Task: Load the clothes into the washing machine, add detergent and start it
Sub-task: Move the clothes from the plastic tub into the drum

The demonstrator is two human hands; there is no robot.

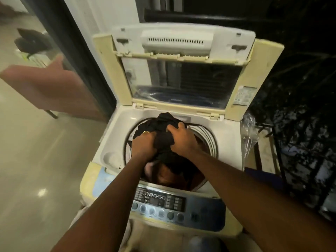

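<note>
A top-loading washing machine [116,128] stands in front of me with its lid [181,82] folded up and back. A bundle of black clothes [160,124] sits in the mouth of the drum, with more dark and brownish clothes [169,175] below it. My left hand [143,144] grips the bundle on its left side. My right hand [180,137] grips it on the right. The control panel [163,202] with round buttons runs along the machine's near edge, under my forearms. No detergent container is visible.
A recessed tray [112,159] sits in the machine's top at the left of the drum. A crumpled clear plastic bag [251,135] hangs at the right. A pink table [45,86] stands on the shiny floor at the left. Dark railing and foliage lie to the right.
</note>
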